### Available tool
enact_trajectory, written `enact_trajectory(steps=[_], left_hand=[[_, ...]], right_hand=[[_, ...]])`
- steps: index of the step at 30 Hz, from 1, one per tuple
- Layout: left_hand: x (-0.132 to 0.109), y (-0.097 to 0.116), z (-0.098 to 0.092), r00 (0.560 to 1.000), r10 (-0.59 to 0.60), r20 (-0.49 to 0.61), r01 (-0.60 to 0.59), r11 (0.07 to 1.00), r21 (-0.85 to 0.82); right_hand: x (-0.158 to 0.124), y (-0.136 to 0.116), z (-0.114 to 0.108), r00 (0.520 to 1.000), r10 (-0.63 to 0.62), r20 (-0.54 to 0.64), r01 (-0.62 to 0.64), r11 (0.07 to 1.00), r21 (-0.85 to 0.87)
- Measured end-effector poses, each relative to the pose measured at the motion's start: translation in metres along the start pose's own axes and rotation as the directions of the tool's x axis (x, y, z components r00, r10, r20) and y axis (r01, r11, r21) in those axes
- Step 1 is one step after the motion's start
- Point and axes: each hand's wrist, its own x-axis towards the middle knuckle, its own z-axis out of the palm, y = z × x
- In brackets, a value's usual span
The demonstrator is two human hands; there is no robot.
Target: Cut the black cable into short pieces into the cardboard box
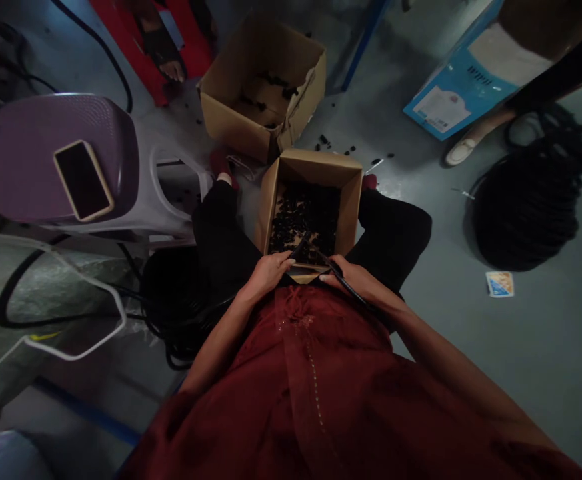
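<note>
I sit with a small cardboard box between my knees; it is full of small black parts. My left hand rests at the box's near edge, fingers closed on the end of a black cable. My right hand is closed around a black cable that runs back along my right forearm. The two cable ends meet over the near edge of the box. It is too dark to make out the cable tips.
A larger open cardboard box with a few black parts stands beyond. A purple plastic stool at left carries a phone. Black cable coils lie at right and by my left knee. Another person's feet show at top and right.
</note>
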Motion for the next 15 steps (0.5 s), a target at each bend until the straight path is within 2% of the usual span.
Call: enact_trajectory(steps=[4,7,12,15], left_hand=[[-0.001,0.001,-0.003,1.0,0.026,0.013,-0.028,0.994,0.102],[-0.001,0.005,-0.004,0.999,0.022,0.036,-0.026,0.995,0.097],[0.0,0.011,-0.004,0.998,-0.035,0.045,0.039,0.994,-0.105],[0.003,0.012,-0.003,0.993,-0.072,0.098,0.095,0.964,-0.248]], right_hand=[[0.002,0.001,0.0,0.998,-0.054,-0.034,0.053,0.998,-0.042],[0.002,0.004,0.0,0.996,-0.062,-0.061,0.058,0.996,-0.067],[0.003,0.009,0.009,0.995,-0.052,-0.086,0.045,0.996,-0.079],[0.004,0.011,0.017,0.994,-0.045,-0.103,0.035,0.994,-0.105]])
